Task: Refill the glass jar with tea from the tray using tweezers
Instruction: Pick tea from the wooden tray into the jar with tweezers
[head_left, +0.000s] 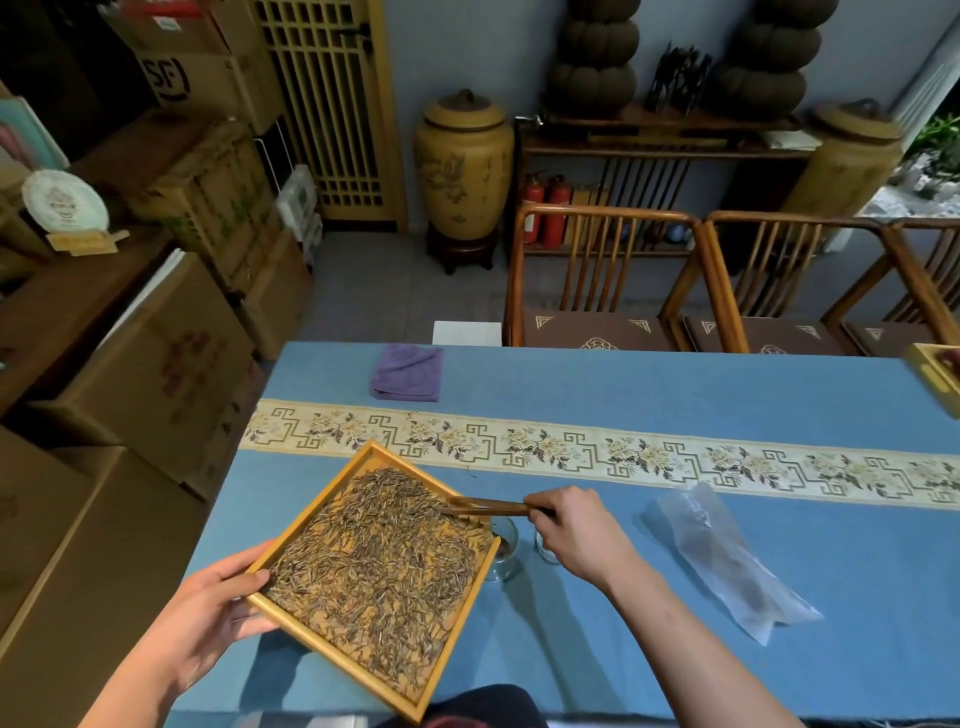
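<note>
Only readable text is "SF" on a cardboard box (171, 78) at upper left. Left hand (208, 608) grips the near-left edge of the wooden tray (291, 616), holding it tilted above the blue table (675, 384), with loose tea (374, 561) spread across it. Right hand (571, 530) pinches wooden tweezers (485, 505), tips in the tea at the tray's right edge; the glass jar (506, 551) stands on the table just below that edge, partly hidden, near the right hand.
</note>
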